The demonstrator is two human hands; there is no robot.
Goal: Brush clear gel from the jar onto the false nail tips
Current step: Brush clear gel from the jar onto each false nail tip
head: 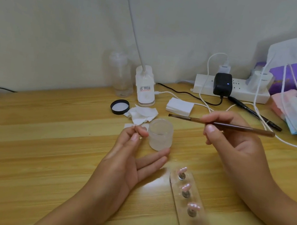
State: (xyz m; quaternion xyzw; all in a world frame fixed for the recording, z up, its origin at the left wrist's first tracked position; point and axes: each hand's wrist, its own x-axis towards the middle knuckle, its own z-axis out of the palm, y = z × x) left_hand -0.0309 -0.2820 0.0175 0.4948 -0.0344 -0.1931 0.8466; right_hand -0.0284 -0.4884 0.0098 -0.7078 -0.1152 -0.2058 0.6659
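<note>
Pink false nail tips [193,206] sit on little pegs along a long holder [197,222] at the front right of the desk [41,154]. The pegs lift them up, so a brush can reach each one and wet gel stays off the wood. One peg near the front looks bare.

The jar [161,133] of clear gel stands in the middle of the desk, just past the left hand. Its top is off, so the brush can dip in. The black lid [119,106] lies behind it, next to some crumpled wipes [141,115], likely there to clean the brush.

The left hand [131,159] lies palm up beside the jar. Its thumb and first finger pinch a tiny piece [140,137]. I think it is a nail tip from the bare peg, but it is too small to be sure. The other fingers lie straight, with their tips close to the foot of the jar.

The right hand [235,144] grips a thin brown brush [219,124] like a pencil, up in the air. The brush lies flat, with its hairs pointing left, just behind and above the jar. That looks like a good spot to dip from. I cannot tell if gel is on the hairs.
</note>
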